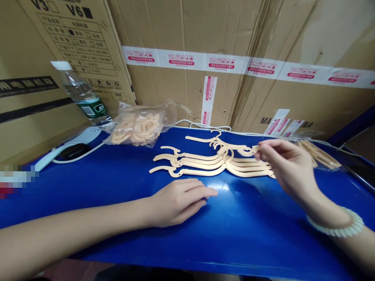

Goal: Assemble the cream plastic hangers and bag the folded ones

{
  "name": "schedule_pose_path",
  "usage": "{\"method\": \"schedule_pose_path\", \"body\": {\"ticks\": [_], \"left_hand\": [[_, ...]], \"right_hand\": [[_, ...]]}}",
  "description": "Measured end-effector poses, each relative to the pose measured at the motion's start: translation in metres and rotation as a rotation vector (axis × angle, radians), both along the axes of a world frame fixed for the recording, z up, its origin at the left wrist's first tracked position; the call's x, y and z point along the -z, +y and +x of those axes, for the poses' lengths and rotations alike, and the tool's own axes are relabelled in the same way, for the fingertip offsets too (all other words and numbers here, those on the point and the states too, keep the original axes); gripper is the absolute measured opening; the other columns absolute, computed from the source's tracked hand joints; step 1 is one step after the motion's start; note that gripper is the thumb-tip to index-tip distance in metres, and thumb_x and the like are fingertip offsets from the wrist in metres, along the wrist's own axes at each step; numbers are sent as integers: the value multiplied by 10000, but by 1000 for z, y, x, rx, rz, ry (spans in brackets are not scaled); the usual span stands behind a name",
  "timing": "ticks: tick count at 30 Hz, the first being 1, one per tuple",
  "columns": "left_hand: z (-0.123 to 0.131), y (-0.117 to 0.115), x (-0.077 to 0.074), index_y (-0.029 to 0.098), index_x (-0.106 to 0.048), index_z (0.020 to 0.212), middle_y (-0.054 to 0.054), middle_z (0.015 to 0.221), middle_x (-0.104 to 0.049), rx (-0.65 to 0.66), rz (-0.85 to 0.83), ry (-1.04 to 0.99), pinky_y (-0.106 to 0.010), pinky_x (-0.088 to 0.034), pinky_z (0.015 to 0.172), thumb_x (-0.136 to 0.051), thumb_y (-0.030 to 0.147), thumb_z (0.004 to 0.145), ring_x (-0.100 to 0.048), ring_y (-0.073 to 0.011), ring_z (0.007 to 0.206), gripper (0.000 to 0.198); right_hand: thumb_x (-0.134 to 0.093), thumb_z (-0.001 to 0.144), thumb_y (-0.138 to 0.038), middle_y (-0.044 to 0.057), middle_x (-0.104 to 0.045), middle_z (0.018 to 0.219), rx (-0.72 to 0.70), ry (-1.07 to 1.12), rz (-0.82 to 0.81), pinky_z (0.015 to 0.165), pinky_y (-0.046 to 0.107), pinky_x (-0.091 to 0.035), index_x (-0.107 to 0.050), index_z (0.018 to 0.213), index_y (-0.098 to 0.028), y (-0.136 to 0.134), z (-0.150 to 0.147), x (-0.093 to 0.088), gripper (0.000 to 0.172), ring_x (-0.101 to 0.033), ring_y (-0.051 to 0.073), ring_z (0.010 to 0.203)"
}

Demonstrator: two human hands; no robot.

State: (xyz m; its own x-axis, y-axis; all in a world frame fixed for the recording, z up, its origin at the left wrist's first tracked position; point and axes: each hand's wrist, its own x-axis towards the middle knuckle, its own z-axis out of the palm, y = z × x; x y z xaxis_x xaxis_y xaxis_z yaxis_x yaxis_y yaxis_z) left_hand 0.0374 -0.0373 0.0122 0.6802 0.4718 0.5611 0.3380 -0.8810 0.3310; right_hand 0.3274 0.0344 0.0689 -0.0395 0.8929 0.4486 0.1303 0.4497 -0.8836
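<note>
Starting at my left: a water bottle stands against the cardboard boxes, with a white power strip lying in front of it and a clear bag of cream plastic pieces just to its right on the blue table.

My left hand lies palm down on the table, fingers loosely stretched and holding nothing, just in front of the near end of the hangers. These cream plastic hangers lie side by side in a fanned row at the middle of the table, hooks toward the boxes.

My right hand has thumb and forefinger closed in a narrow pinch on the top hanger, at the far edge of the row, the other fingers curled over the right ends of the rest.

As I judge it, the pinch should stay light and near the hanger's middle, so the thin arm does not twist. My flat left hand is well placed to steady the row if the pieces catch on each other.

Another bag of sticks lies just beyond my right hand.
</note>
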Motion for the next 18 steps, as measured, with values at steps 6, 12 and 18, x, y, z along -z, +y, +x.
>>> {"method": "schedule_pose_path", "body": {"ticks": [6, 12, 18], "left_hand": [[-2, 1, -2, 172, -353, 1555, -201, 1494, -503, -23, -98, 35, -453, -477, 1139, -587, 205, 977, -495, -280, 1400, 624], [-1, 2, 0, 147, -533, 1382, -104, 1068, -679, -46, -116, -170, -299, -589, 849, -629, 175, 959, -664, -168, 914, 434], [1, 6, -1, 165, -610, 972, -32, 916, -645, -150, -369, -392, -227, -556, 680, -691, 190, 920, -649, -115, 742, 99]], "right_hand": [[-824, 812, -399, 34, -773, 791, -388, -40, -327, 720, 325, -630, -730, 862, -218, -38, -36, 22, 210, -745, 186, 714], [-640, 952, -449, 81, -774, 976, -289, -511, 1, 837, 394, -597, -745, 959, -207, -5, -18, 19, 264, -732, 246, 912], [-497, 974, -341, 163, -725, 1224, -63, -1065, 446, 1048, 558, -507, -704, 1188, -170, 78, 40, 28, 343, -597, 365, 1277]]}}
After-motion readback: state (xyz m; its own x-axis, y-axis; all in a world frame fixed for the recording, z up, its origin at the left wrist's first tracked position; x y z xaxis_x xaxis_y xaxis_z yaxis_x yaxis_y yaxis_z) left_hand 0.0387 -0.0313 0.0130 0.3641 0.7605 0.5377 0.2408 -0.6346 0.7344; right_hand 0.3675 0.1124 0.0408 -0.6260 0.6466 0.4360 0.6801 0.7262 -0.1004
